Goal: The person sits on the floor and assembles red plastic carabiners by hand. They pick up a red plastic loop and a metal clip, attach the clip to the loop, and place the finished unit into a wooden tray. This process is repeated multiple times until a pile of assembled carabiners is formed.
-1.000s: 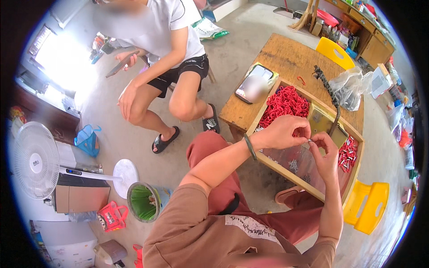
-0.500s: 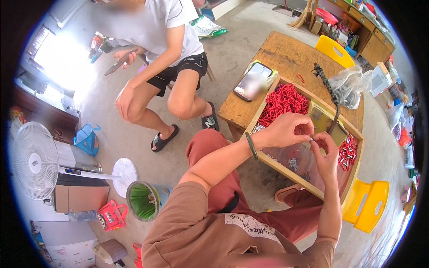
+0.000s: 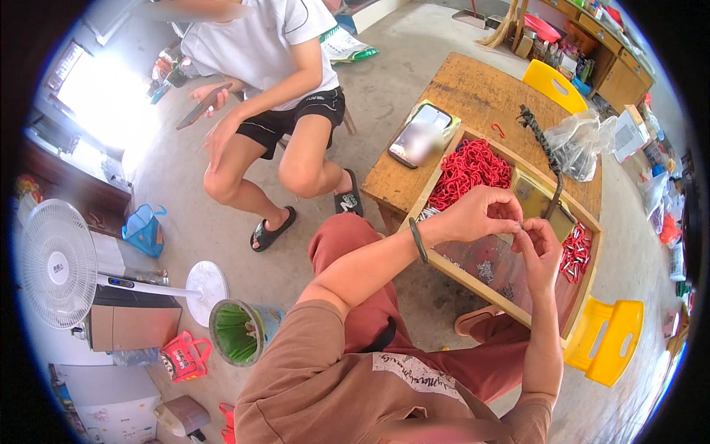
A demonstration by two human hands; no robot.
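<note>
Presses thumb and fingers together on left hand (image 3: 481, 214), likewise on right hand (image 3: 541, 255); cannot tell whether pinching anything. Holds both close together above framed tray (image 3: 467, 281), near red hooks (image 3: 470, 174) heaped at far left and red-and-silver pieces (image 3: 575, 251) at right, with wooden table (image 3: 473, 89) beyond.

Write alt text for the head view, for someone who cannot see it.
A left hand and right hand meet above a wooden-framed tray holding red hook-shaped pieces; anything pinched between them is too small to make out. The tray lies partly on a wooden table beside a smartphone. Another person in a white shirt sits nearby.
</note>
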